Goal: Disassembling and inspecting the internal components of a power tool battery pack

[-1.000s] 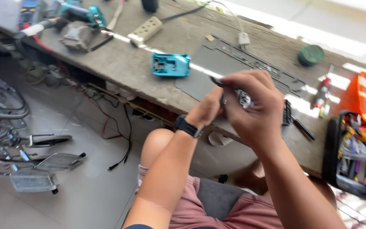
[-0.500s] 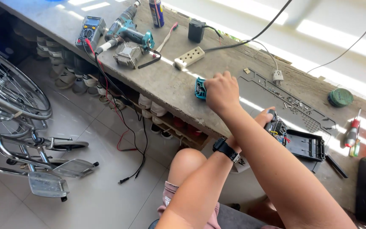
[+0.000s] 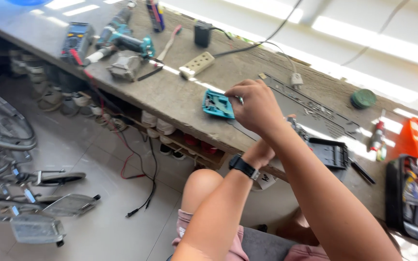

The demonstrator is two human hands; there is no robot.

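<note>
Right hand [image 3: 255, 107] reaching across, grip pinching a small metal bit just beside blue tray [image 3: 217, 105] on desk [image 3: 170, 94]; left hand [image 3: 262, 152] underneath, grip hidden; bit not yet in tray.

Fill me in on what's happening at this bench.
A seated person works at a long wooden workbench. Their right hand reaches across to a small teal tray near the bench edge, fingers pinched at its rim. Their left hand, with a black watch on the wrist, sits lower, mostly hidden behind the right arm. A black open case, a power strip and a cordless drill lie around.
</note>
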